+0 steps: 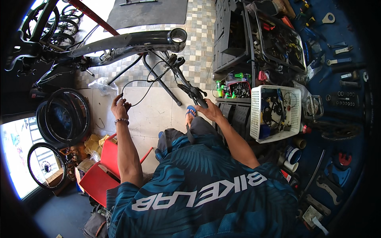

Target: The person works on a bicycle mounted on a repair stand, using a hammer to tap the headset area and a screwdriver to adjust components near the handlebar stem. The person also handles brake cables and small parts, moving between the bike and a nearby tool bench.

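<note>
My left hand is raised on the left, its fingers pinched on the end of a thin black cable. From there the cable loops back to a bicycle handlebar that hangs below the frame's front end. My right hand is closed round the near end of that handlebar, beside its lever and clamps. Above both hands stretches a dark bicycle frame, with its open head tube pointing right. Which fitting the cable joins on the handlebar is too small to tell.
A red bar rises behind the frame. To my right stand a white basket of parts, a tray of tools and a tool wall. On the left are a red chair and several bicycle tyres.
</note>
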{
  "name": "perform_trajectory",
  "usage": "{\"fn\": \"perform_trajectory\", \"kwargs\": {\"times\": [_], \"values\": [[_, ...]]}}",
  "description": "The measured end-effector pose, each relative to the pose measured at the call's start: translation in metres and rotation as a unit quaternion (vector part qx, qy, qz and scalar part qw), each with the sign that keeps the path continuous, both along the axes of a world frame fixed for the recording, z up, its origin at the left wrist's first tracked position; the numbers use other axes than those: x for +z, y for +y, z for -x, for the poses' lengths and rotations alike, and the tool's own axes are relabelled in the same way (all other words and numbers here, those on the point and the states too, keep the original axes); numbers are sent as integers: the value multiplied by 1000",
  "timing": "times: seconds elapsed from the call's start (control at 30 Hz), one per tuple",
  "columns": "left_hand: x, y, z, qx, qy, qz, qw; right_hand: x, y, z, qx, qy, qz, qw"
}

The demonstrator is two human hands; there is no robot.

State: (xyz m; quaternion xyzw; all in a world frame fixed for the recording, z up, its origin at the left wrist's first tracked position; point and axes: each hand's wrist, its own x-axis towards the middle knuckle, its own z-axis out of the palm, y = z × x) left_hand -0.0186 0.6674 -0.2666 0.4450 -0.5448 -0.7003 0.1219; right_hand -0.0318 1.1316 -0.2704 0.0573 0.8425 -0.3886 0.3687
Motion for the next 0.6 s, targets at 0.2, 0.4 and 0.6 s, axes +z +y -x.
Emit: {"fn": "perform_trajectory", "kwargs": {"times": [0.2, 0.4, 0.6], "values": [[0, 1, 0, -4, -2, -2, 1000, 7, -1, -1, -3, -11, -7, 1000], [0, 0, -2, -5, 0, 1, 1000, 1, -3, -3, -4, 10, -18, 1000], [0, -1, -2, -12, 10, 3, 1000, 5, -1, -6, -11, -1, 1, 1000]]}}
